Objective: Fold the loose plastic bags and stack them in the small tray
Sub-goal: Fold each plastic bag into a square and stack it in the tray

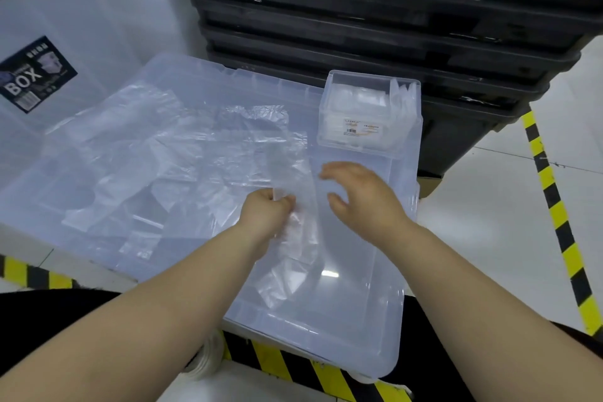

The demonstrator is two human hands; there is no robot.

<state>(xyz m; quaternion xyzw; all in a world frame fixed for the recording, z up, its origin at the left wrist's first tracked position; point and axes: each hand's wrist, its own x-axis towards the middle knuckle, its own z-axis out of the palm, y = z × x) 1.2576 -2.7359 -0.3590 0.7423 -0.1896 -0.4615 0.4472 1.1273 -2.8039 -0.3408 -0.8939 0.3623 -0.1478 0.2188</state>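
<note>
A clear plastic bag hangs in a long strip over the big clear lid. My left hand pinches the bag near its upper part. My right hand hovers just to the right of the bag with its fingers spread and holds nothing. More loose clear bags lie spread flat to the left on the lid. The small clear tray stands at the lid's far right corner, with folded bags stacked inside and several standing along its right wall.
A stack of black crates rises behind the tray. A clear storage box with a "BOX" label stands at the left. Yellow-black hazard tape marks the white floor on the right and near my lap.
</note>
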